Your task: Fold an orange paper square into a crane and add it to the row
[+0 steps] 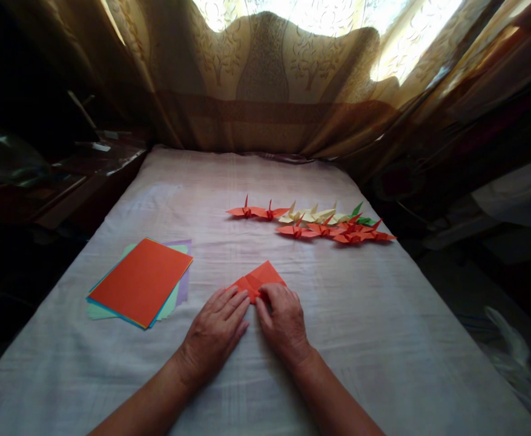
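Two bare hands, the left hand (pixel 217 321) and the right hand (pixel 284 321), meet in the head view at a folded red paper (pixel 266 276), which lies just beyond and between them on a pale cloth (pixel 360 345). The left lies flat, fingers extended over the paper's near-left part; the right is curled at its near-right edge, whether pinching I cannot tell. Left of the hands sits a stack of coloured sheets (pixel 141 282), orange-red on top; beyond the right hand stand red paper cranes (pixel 296 232), cream cranes (pixel 313 215) and some green folded paper (pixel 358 212).
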`<state>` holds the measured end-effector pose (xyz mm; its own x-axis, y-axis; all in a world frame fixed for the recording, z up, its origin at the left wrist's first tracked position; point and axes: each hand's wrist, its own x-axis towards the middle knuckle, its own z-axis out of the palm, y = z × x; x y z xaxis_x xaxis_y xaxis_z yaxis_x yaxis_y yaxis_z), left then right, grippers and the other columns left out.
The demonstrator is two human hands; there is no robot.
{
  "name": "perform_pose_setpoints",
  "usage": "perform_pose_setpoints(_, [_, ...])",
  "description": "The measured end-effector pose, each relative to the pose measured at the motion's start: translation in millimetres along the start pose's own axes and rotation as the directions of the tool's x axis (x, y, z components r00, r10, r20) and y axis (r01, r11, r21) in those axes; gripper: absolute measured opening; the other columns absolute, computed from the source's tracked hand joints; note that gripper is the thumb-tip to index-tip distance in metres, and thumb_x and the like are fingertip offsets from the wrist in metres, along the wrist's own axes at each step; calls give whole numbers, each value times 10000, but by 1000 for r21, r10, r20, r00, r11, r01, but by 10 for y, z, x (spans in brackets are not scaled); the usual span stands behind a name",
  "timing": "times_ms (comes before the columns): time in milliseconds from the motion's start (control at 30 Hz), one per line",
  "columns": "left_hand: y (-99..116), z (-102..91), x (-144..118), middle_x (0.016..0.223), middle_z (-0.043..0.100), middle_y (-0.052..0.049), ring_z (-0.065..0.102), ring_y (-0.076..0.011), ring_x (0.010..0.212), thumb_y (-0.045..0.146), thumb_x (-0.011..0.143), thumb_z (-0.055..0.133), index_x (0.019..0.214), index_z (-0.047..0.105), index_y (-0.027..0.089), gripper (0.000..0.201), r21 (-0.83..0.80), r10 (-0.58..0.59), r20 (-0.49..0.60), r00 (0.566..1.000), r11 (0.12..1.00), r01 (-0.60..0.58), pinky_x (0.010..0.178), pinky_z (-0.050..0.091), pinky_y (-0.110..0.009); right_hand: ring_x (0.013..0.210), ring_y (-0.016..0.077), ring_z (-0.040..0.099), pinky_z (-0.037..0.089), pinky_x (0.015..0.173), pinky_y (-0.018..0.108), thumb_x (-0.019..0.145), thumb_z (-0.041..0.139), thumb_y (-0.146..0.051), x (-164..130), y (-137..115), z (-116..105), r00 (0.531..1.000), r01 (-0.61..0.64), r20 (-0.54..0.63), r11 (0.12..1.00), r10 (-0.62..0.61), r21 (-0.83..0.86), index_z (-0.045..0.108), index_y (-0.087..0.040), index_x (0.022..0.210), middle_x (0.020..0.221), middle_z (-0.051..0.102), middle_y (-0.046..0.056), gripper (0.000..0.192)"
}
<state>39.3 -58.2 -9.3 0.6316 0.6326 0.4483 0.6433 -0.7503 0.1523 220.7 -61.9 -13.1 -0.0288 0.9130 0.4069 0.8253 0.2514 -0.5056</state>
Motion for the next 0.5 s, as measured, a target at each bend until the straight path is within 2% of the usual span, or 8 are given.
perform_pose_setpoints(200, [-23, 34, -32, 1310, 645, -100, 554, -245, 1267, 282, 992, 449, 1334, 573, 168, 381, -49, -45, 60, 997, 998, 48, 1122, 397, -456, 788, 173, 568, 355, 727, 295, 887, 554, -161, -22, 6, -66, 997, 50, 63, 999, -49, -20, 599, -223, 796, 777, 623, 9, 119])
perform_pose_setpoints(500, [-2, 39, -38, 1321, 633, -102, 533, -246, 1284, 271, 1002, 420, 1322, 567, 154, 370, -39, -54, 56, 997, 998, 56, 1125, 384, -458, 811, 182, 553, 381, 755, 320, 912, 561, -178, -153, 19, -163, 992, 126, 36, 992, -125, -21, 698, -236, 976, 861, 643, 36, 163])
